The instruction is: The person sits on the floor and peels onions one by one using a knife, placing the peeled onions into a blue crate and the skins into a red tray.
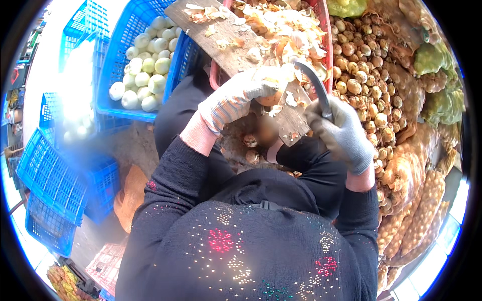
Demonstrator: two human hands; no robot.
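Observation:
My left hand, in a striped knitted work glove, is closed around an onion above a wooden board. Brown onion skin shows below the fingers. My right hand, in a grey-white glove with a darker palm, grips a knife with a curved blade. The blade arches up and left, its tip near the fingers of my left hand; whether it touches the onion I cannot tell. The board lies slanting across a red plastic crate heaped with onion skins. Skin scraps lie on the board too.
Peeled onions fill part of a blue plastic crate at left. Unpeeled onions are heaped at right, beside mesh sacks. More blue crates stand at far left. A few onions lie on the ground between my legs.

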